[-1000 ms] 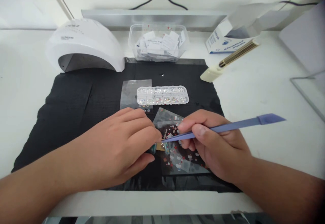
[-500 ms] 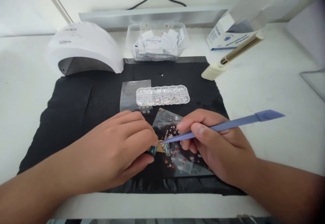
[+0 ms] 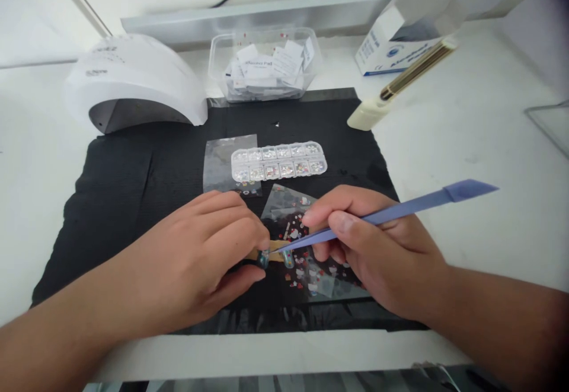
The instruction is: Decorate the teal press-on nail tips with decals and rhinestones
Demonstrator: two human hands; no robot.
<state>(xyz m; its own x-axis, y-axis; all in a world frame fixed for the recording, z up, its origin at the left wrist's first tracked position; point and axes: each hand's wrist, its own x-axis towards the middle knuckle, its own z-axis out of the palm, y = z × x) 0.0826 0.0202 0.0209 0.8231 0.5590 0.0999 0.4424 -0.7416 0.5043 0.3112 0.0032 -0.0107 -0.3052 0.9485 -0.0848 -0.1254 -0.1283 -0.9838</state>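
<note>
My left hand [image 3: 204, 261] pinches a wooden stick [image 3: 276, 257] that carries small nail tips. A teal nail tip [image 3: 263, 260] sits right at my left fingertips, and a glittery one [image 3: 288, 258] is farther right on the stick. In my right hand [image 3: 373, 244] is a pair of purple tweezers [image 3: 409, 207], held like a pen, its fine point at the teal nail tip. Whether the point carries anything is too small to tell. Beneath the hands lie clear sticker sheets [image 3: 284, 199] with small red and white designs.
A clear compartment case [image 3: 279, 162] of rhinestones overlaps a clear sheet [image 3: 222, 161] on the black mat [image 3: 115, 190]. Behind stand a white nail lamp [image 3: 137, 83], a plastic tub [image 3: 222, 72] of alcohol pads and an open box [image 3: 377, 51]. A cream-and-gold tool [image 3: 371, 113] lies right.
The tweezers' point has moved left along the stick onto the teal nail tip, which now shows a small light spot. The whole view has shifted slightly.
</note>
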